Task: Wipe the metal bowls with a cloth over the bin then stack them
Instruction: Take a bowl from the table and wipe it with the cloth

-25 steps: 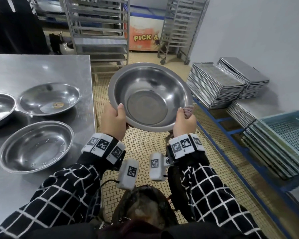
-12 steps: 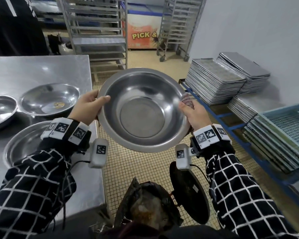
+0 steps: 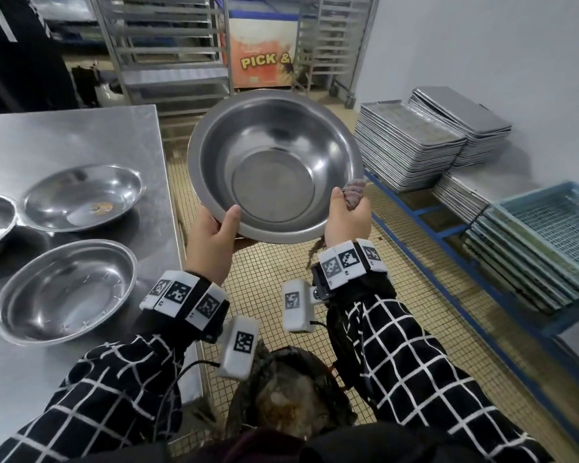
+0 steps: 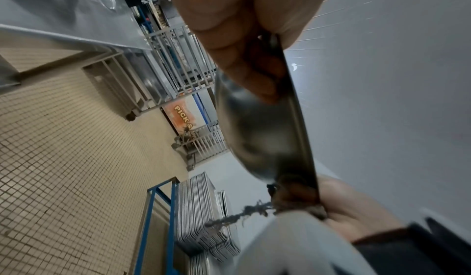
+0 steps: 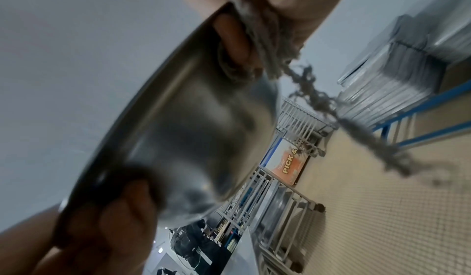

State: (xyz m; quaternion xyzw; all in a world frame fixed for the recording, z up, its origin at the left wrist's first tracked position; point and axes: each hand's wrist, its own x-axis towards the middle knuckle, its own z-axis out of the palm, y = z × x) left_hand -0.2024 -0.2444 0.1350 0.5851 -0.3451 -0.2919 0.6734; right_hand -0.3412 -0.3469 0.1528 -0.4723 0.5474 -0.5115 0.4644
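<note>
While held tilted above the black-lined bin (image 3: 291, 392) at 6 o'clock, steel bowl (image 3: 274, 162) gripped at 7 o'clock of its rim by left hand (image 3: 214, 235), thumb inside; at 4 o'clock by right hand (image 3: 346, 218), pinching rim together with frayed cloth (image 3: 354, 192). Farther, at 9 o'clock, three shallow bowls (image 3: 66, 290) on steel table (image 3: 67, 135); at 2 o'clock, stacked trays (image 3: 408, 145).
</note>
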